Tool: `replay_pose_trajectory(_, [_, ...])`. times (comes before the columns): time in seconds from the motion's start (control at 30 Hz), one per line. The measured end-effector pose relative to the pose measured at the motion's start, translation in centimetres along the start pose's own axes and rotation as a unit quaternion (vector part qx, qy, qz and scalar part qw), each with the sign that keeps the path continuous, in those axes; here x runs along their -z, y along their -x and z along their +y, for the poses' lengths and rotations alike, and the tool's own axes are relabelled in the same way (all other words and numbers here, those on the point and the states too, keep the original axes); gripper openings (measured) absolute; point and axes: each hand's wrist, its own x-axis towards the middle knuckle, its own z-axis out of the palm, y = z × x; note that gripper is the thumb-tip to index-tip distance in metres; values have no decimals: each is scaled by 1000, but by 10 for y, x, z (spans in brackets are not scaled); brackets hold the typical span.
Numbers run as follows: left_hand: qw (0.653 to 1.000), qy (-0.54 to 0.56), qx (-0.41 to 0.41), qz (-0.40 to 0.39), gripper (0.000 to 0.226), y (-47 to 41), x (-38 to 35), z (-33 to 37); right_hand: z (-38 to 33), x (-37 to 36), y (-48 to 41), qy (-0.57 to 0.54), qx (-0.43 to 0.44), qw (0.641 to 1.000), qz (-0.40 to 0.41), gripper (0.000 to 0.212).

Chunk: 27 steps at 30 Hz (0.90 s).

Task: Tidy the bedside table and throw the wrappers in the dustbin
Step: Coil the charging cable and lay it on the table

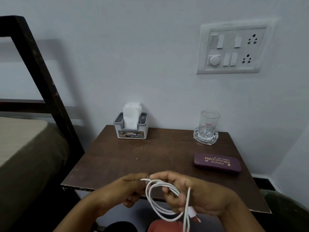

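Note:
Over the front edge of the dark brown bedside table [150,154], both my hands hold a white cable [156,206] wound into loops. My right hand [192,193] grips the bundle of loops, its fingers curled through them. My left hand [127,190] pinches a strand of the cable near the top of the coil. A loose end hangs down past my right wrist. No wrappers show on the table.
A grey tissue holder [131,129] with white tissues stands at the back left. A clear glass [208,124] sits in a glass dish at the back right. A maroon spectacle case [217,162] lies on the right. A bed [25,148] is left, a switchboard [232,48] on the wall.

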Motion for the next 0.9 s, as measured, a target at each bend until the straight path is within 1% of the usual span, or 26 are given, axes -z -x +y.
replay_pose_trajectory(0.03, [1000, 19, -6, -14, 15, 1, 3, -2, 0, -1, -2, -13, -4, 1000, 11, 52])
replay_pose_trajectory(0.07, [999, 39, -13, -27, 15, 3, 5, -4, 1, -1, -4, 0, -12, 999, 34, 43])
replay_pose_trajectory(0.1, [998, 55, -16, -38, 18, 5, 7, -5, 2, -1, -6, 50, -22, 996, 68, 34])
replay_pose_trajectory(0.17, [997, 62, -13, -45, 30, 8, 6, -4, 4, -4, -12, 188, -39, 972, 138, 21])
replay_pose_trajectory(0.23, [998, 52, -1, -22, 49, 9, 1, -3, 4, -9, -17, 264, -38, 943, 200, 22])
replay_pose_trajectory(0.27, [999, 36, 3, -7, 62, 8, -2, 0, 4, -11, -19, 293, -35, 927, 233, 27])
replay_pose_trajectory(0.3, [1000, 4, 2, 6, 68, 8, -5, 2, 3, -13, -20, 323, -35, 908, 264, 32])
replay_pose_trajectory(0.4, [995, -87, -30, 34, 54, 6, -16, 9, 2, -17, -22, 396, -36, 861, 317, 39])
replay_pose_trajectory(0.43, [991, -111, -42, 55, 56, 6, -21, 7, 1, -18, -22, 410, -34, 851, 327, 40])
replay_pose_trajectory(0.5, [974, -187, -41, 122, 61, 5, -30, 1, 1, -20, -22, 433, -36, 836, 334, 39])
replay_pose_trajectory(0.53, [963, -213, -49, 155, 60, 4, -33, -2, 0, -21, -21, 443, -38, 832, 332, 38])
replay_pose_trajectory(0.57, [960, -210, -68, 174, 56, 3, -35, -5, -1, -20, -19, 444, -38, 834, 326, 35])
replay_pose_trajectory(0.6, [964, -179, -87, 178, 51, 2, -35, -6, -2, -19, -17, 429, -35, 846, 314, 32])
replay_pose_trajectory(0.63, [971, -130, -107, 168, 45, 0, -35, -6, -3, -17, -14, 389, -29, 873, 294, 29])
replay_pose_trajectory(0.7, [976, -49, -155, 147, 29, -1, -35, -2, -6, -12, -6, 258, -14, 940, 225, 25])
replay_pose_trajectory(0.73, [974, -20, -168, 149, 21, -1, -36, 0, -6, -10, -3, 189, -3, 963, 193, 25])
replay_pose_trajectory(0.77, [972, 5, -175, 157, 17, -1, -37, 2, -7, -9, -1, 126, 9, 977, 174, 25])
replay_pose_trajectory(0.83, [968, 52, -176, 174, 23, -2, -40, 4, -8, -9, -1, 23, 38, 983, 177, 20])
replay_pose_trajectory(0.87, [964, 72, -177, 183, 25, -3, -41, 5, -8, -10, -4, -8, 54, 979, 195, 17])
replay_pose_trajectory(0.9, [960, 92, -183, 193, 26, -4, -44, 6, -7, -12, -7, -9, 75, 971, 226, 13])
